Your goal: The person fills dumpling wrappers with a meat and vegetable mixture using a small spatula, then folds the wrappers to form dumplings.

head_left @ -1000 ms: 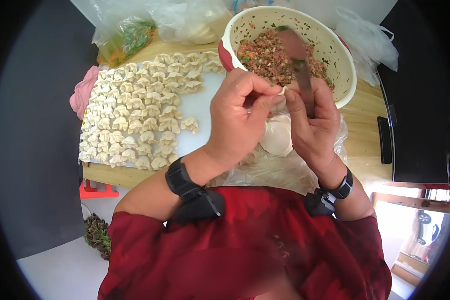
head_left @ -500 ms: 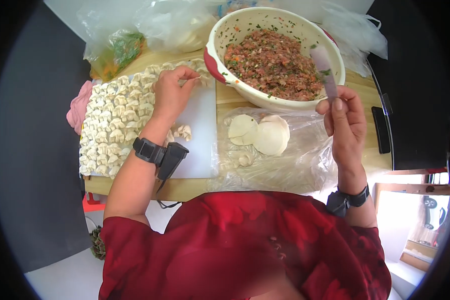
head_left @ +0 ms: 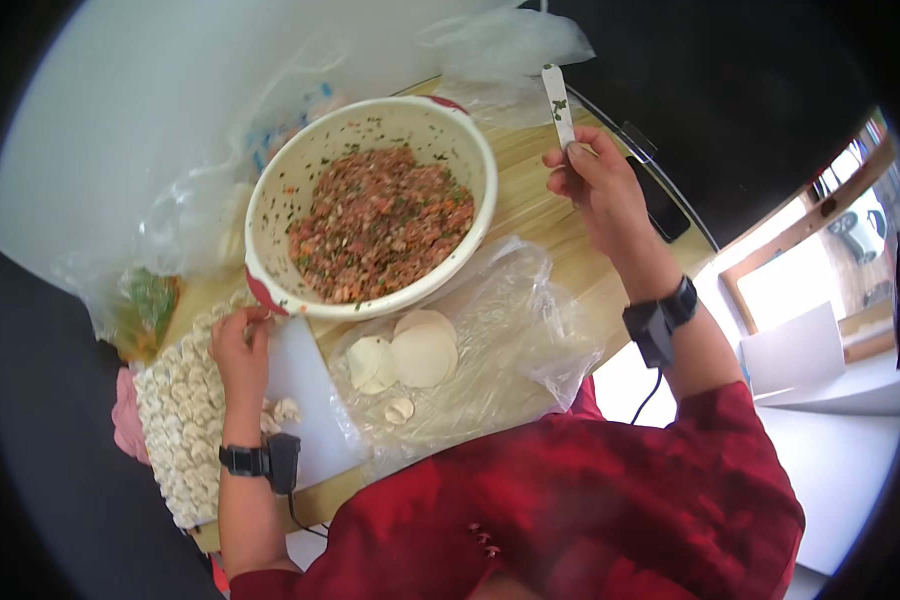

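My right hand [head_left: 600,185] grips a flat white spreading stick [head_left: 558,105] with green herb bits on it, raised to the right of the bowl. At the far end of the white board [head_left: 308,405], my left hand [head_left: 240,355] has its fingers pinched together beside the bowl's red handle; what they hold, if anything, is hidden. Rows of folded dumplings [head_left: 182,410] cover the board's left part. The large cream bowl [head_left: 485,190] contains minced meat filling [head_left: 380,225] with green and orange bits. Round dough wrappers [head_left: 425,350] lie on clear plastic sheeting [head_left: 510,330], near a small dough piece [head_left: 399,410].
Plastic bags stand behind the bowl, one holding green and orange food [head_left: 150,310]. A pink cloth [head_left: 128,415] lies left of the board. A dark phone [head_left: 660,200] rests at the right table edge, beyond my right forearm.
The camera view has turned, so the table appears rotated and the bowl lower and further left. The spreading stick has gone from over the bowl's right rim to clear of it. My left hand remains pinched.
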Demonstrator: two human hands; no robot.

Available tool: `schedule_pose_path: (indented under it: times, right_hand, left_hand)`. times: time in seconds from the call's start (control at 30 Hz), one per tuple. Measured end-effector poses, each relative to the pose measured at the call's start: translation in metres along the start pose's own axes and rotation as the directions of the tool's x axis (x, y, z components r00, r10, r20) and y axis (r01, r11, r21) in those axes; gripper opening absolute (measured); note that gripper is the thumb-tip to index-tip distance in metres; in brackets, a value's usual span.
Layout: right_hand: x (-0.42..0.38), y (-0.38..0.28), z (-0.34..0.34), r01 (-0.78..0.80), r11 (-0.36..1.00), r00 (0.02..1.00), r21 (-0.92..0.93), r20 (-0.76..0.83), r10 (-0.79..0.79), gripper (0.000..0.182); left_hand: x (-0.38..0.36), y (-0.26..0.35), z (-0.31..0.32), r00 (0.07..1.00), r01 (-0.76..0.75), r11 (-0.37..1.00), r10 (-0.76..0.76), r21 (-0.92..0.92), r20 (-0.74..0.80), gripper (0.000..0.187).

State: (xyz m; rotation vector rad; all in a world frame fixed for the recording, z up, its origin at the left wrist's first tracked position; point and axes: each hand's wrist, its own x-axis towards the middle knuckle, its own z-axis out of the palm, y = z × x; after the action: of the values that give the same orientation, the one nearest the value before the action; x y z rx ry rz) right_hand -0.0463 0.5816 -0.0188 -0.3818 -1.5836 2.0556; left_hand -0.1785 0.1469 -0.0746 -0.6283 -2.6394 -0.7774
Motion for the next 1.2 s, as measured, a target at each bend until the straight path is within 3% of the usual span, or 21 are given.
schedule_pose_path:
  times: [0.1,0.17,0.23,0.3,0.37,0.4,0.47,0.5,0.57,0.6,0.67,0.7,0.77,0.83,0.9,0.97,1.0,1.03,1.07,1.1,1.2]
  right_hand:
    - [0.037,0.008,-0.028,-0.059,0.988,0.997,-0.141,-0.063,0.051,0.011]
    - [0.052,0.01,-0.039,-0.044,0.989,0.996,-0.138,-0.083,0.032,0.013]
    - [0.069,0.023,-0.049,-0.103,0.971,0.99,-0.214,-0.112,0.08,0.02]
    - [0.089,0.045,-0.055,-0.088,0.964,0.987,-0.252,-0.151,0.051,0.023]
    - [0.106,0.06,-0.059,0.106,0.864,0.988,-0.491,-0.043,-0.146,0.022]
    - [0.115,0.064,-0.061,0.106,0.865,0.988,-0.49,-0.05,-0.149,0.022]
    - [0.139,0.062,-0.06,0.172,0.621,0.96,-0.764,-0.012,-0.281,0.025]
    - [0.151,0.058,-0.059,0.174,0.621,0.958,-0.764,-0.014,-0.287,0.025]
    - [0.18,0.049,-0.052,0.24,0.417,0.838,-0.876,-0.03,-0.545,0.029]
    - [0.195,0.044,-0.048,0.243,0.419,0.836,-0.875,-0.031,-0.548,0.029]
    - [0.225,0.033,-0.044,0.339,0.414,0.597,-0.845,-0.147,-0.788,0.03]
    - [0.237,0.029,-0.045,0.341,0.416,0.596,-0.843,-0.148,-0.789,0.03]
    - [0.255,0.024,-0.047,0.167,0.456,0.808,-0.874,-0.144,-0.572,0.028]
    - [0.262,0.018,-0.052,0.168,0.506,0.827,-0.846,-0.158,-0.54,0.028]
    - [0.257,0.016,-0.055,0.159,0.552,0.847,-0.818,-0.175,-0.503,0.027]
    - [0.249,0.019,-0.057,0.428,0.697,0.743,-0.576,-0.215,-0.634,0.025]
    - [0.242,0.023,-0.059,0.518,0.696,0.707,-0.497,-0.209,-0.676,0.023]
    - [0.229,0.021,-0.062,0.514,0.697,0.708,-0.501,-0.211,-0.674,0.023]
    - [0.21,0.016,-0.064,0.533,0.757,0.762,-0.379,-0.174,-0.624,0.021]
    - [0.188,0.012,-0.065,0.533,0.808,0.809,-0.25,-0.129,-0.573,0.02]
    - [0.13,0.01,-0.074,0.471,0.842,0.847,-0.262,-0.131,-0.515,0.021]
  left_hand:
    - [-0.002,0.008,-0.003,1.0,-0.001,1.0,0.001,-0.008,0.021,0.025]
    - [-0.004,0.006,-0.004,0.999,-0.001,1.0,0.001,0.008,0.033,0.029]
    - [-0.006,-0.002,-0.004,0.985,-0.171,0.973,0.172,0.153,0.007,0.033]
    - [-0.007,0.007,-0.009,0.985,-0.172,0.975,0.172,0.139,0.014,0.034]
    - [-0.01,0.016,-0.015,0.992,-0.075,0.996,0.079,0.041,-0.1,0.033]
    - [-0.011,0.017,-0.019,0.993,-0.03,0.999,0.029,-0.011,-0.117,0.03]
    - [-0.016,0.024,-0.029,0.991,0.008,0.998,-0.016,-0.057,-0.132,0.029]
    - [-0.019,0.026,-0.033,0.987,0.053,0.993,-0.067,-0.101,-0.145,0.027]
    - [-0.026,0.025,-0.039,0.984,0.04,0.996,-0.054,-0.084,-0.17,0.024]
    - [-0.031,0.029,-0.041,0.976,0.057,0.992,-0.079,-0.113,-0.201,0.021]
    - [-0.04,0.035,-0.046,0.967,0.075,0.987,-0.107,-0.141,-0.233,0.018]
    - [-0.044,0.039,-0.049,0.962,0.062,0.987,-0.098,-0.147,-0.255,0.015]
    - [-0.048,0.046,-0.051,0.955,0.047,0.988,-0.088,-0.149,-0.283,0.013]
    - [-0.052,0.052,-0.052,0.943,0.08,0.956,-0.165,-0.283,-0.29,0.01]
    - [-0.054,0.054,-0.053,0.944,0.073,0.952,-0.162,-0.298,-0.288,0.01]
    - [-0.054,0.063,-0.051,0.943,0.066,0.944,-0.165,-0.323,-0.29,0.011]
    - [-0.053,0.069,-0.05,0.943,0.048,0.932,-0.16,-0.359,-0.291,0.011]
    - [-0.049,0.077,-0.049,0.945,0.028,0.918,-0.154,-0.396,-0.29,0.012]
    - [-0.046,0.085,-0.048,0.947,0.029,0.917,-0.152,-0.398,-0.283,0.012]
    - [-0.042,0.093,-0.049,0.962,-0.038,0.919,-0.073,-0.392,-0.264,0.012]
    - [-0.026,0.121,-0.047,0.973,-0.178,0.903,0.101,-0.391,-0.21,0.012]
